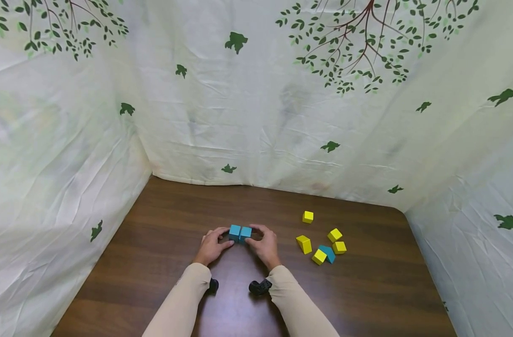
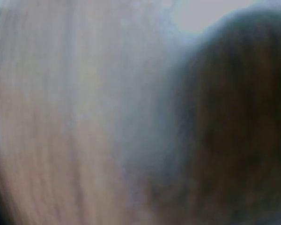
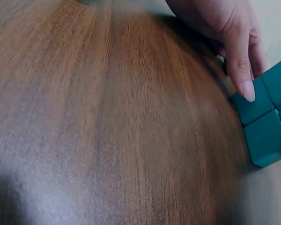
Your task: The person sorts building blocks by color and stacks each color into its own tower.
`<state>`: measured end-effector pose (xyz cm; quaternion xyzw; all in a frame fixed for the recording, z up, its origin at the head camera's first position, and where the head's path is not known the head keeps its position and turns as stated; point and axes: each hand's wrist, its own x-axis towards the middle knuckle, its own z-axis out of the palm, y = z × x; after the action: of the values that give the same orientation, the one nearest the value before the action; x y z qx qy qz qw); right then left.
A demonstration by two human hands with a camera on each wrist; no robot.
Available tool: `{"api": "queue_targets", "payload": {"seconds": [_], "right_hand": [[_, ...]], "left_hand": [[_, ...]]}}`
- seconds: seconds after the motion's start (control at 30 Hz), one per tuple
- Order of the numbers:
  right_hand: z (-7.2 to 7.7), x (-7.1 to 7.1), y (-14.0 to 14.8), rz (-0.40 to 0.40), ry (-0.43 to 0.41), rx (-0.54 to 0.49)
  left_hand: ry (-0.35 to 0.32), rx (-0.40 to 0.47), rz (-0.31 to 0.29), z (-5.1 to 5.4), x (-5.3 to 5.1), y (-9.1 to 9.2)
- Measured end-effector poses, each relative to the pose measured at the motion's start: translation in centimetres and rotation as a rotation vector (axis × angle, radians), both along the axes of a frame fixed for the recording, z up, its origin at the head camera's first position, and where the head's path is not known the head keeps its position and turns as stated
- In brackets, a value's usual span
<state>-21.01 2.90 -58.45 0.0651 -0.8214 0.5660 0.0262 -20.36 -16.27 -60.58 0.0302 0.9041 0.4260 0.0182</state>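
Note:
Two blue toy blocks (image 1: 240, 234) stand side by side on the brown table, a narrow gap between them in the head view. My left hand (image 1: 212, 245) pinches the left one between thumb and fingers. From the other side my right hand (image 1: 263, 244) holds the right one the same way. In the right wrist view, the blue blocks (image 3: 267, 112) show square faces two by two, and the left hand's fingertip (image 3: 247, 91) touches one face. The left wrist view is blurred and shows no block clearly.
Right of the hands lie several yellow blocks (image 1: 304, 244), some cube-shaped, and a blue triangular block (image 1: 327, 253) partly behind a yellow one. A pale leaf-printed cloth (image 1: 256, 117) hangs behind the table (image 1: 176, 210) and at both sides. Black devices (image 1: 260, 287) sit at both wrists.

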Motion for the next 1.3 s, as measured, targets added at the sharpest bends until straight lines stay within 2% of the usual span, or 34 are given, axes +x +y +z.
{"api": "queue_targets", "payload": {"seconds": [0.57,0.77,0.97,1.07,1.3], "right_hand": [[-0.3,-0.3,-0.2,0.002,0.022,0.015],[-0.2,0.0,0.3,0.043,0.036,-0.014],[0.4,1.2,3.0,0.101,-0.025,0.041],[0.8,1.7,4.7,0.103,-0.024,0.086],[1.5,3.0,9.1,-0.002,0.144,0.180]], "left_hand": [[0.012,-0.004,-0.009,0.0,0.0,0.0],[0.013,-0.002,0.002,0.0,0.0,0.1],[-0.012,0.007,0.001,-0.1,0.3,0.3],[0.011,0.012,0.002,0.1,0.3,0.3],[0.032,0.006,-0.002,0.3,0.1,0.0]]}}
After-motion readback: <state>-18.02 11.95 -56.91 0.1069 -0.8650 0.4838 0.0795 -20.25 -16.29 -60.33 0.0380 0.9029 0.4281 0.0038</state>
